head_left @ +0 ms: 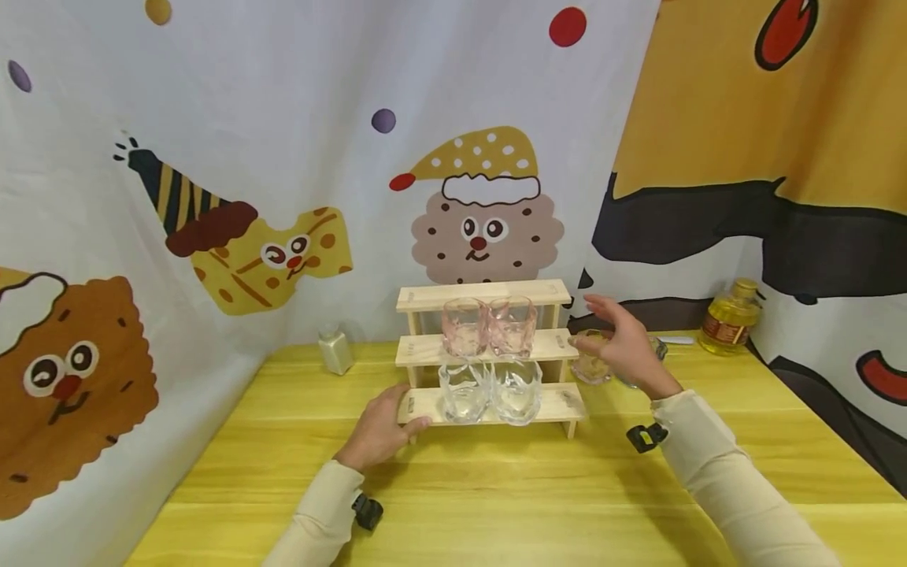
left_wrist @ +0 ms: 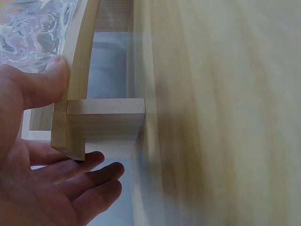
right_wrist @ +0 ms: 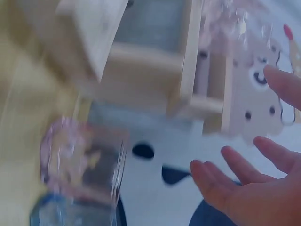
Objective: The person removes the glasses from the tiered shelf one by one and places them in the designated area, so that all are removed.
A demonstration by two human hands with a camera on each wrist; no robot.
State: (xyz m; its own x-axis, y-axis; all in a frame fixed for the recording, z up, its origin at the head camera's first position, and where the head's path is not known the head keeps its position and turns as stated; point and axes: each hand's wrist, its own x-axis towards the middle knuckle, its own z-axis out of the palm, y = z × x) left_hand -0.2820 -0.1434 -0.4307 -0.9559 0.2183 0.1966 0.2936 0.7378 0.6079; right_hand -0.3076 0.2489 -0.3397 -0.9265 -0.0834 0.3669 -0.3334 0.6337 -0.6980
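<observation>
A three-step wooden rack [head_left: 483, 295] stands on the yellow table [head_left: 496, 488]. Two pink glasses [head_left: 464, 327] sit on its middle step and two clear glasses [head_left: 464, 391] on the bottom step. My left hand [head_left: 383, 429] holds the bottom step's left end, the thumb [left_wrist: 44, 84] on top and the fingers [left_wrist: 89, 174] beneath. My right hand [head_left: 623, 339] hovers open to the right of the rack, above a pinkish glass [head_left: 590, 366] on the table. In the right wrist view that glass [right_wrist: 84, 162] is blurred, and the fingers [right_wrist: 244, 165] are spread and hold nothing.
A small white shaker [head_left: 335, 350] stands left of the rack. A bottle of yellow oil [head_left: 730, 319] is at the back right by the cartoon curtain [head_left: 283, 157]. A second, clear glass sits partly hidden behind my right hand.
</observation>
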